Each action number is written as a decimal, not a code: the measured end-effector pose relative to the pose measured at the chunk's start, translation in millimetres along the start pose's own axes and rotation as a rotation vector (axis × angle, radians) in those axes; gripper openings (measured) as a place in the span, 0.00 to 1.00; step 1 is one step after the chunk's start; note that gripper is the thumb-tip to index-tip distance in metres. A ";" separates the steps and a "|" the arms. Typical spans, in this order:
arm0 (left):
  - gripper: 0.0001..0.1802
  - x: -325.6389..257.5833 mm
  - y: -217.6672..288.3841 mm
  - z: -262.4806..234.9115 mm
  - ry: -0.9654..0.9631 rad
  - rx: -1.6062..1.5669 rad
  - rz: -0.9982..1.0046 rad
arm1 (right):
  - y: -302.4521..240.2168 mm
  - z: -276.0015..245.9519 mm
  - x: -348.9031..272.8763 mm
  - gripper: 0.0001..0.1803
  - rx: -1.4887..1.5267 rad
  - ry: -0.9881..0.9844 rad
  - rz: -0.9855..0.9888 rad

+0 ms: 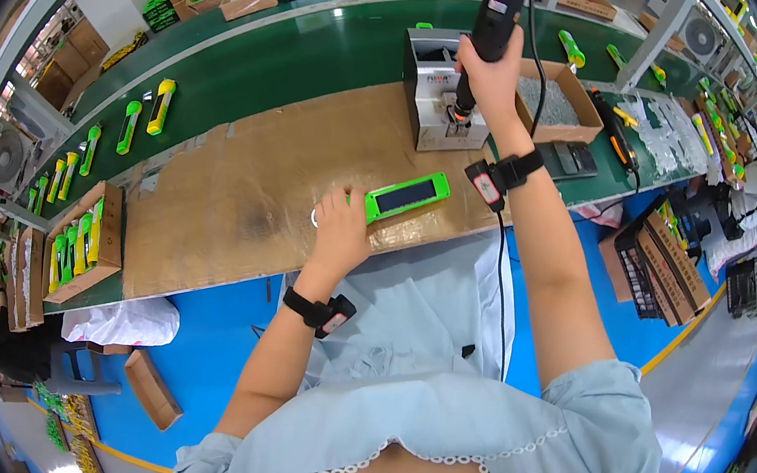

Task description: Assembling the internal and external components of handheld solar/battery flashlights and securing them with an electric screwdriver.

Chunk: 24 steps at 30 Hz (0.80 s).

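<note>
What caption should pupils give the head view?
Left hand on a green device; right hand holds a black screwdriver at a grey machine.

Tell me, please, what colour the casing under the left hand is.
The casing is bright green, as the head view shows best.

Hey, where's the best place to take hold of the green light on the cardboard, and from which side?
Probably grip the green light by its left end, from above and the near side, as the left hand does. It's long and narrow with its dark panel facing up, so holding there leaves the panel uncovered.
</note>
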<state>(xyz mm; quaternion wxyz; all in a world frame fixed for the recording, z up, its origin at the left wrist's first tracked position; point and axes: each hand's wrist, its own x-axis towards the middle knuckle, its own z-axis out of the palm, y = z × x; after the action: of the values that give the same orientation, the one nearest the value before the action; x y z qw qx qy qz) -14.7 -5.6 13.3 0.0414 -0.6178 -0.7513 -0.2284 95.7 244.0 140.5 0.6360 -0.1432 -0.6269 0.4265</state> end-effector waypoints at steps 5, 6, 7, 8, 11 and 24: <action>0.32 -0.2 -0.2 1.2 -0.005 -0.037 -0.015 | -10.0 0.7 -20.9 0.17 -0.049 -0.050 0.025; 0.32 -0.6 -0.1 1.4 -0.001 -0.036 -0.014 | -21.6 4.1 -33.2 0.17 0.071 -0.054 0.127; 0.32 -0.9 -0.3 1.9 0.017 -0.041 -0.007 | -19.3 7.8 -45.9 0.18 0.197 -0.038 0.180; 0.32 -1.6 -0.4 2.7 0.034 -0.046 -0.003 | -26.0 11.8 -58.5 0.20 0.230 -0.043 0.198; 0.32 -1.2 -0.8 5.2 0.047 -0.053 -0.024 | -45.2 21.6 -90.6 0.26 0.316 -0.097 0.189; 0.33 2.5 -1.0 1.6 0.083 -0.156 -0.028 | -52.9 70.3 -117.7 0.28 0.425 -0.153 0.215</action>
<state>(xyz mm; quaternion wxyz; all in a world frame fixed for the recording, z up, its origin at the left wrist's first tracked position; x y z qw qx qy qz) -15.9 -2.9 12.5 0.0210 -0.5984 -0.7376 -0.3123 67.9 102.7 111.0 0.5535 -0.0395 -0.5507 0.6235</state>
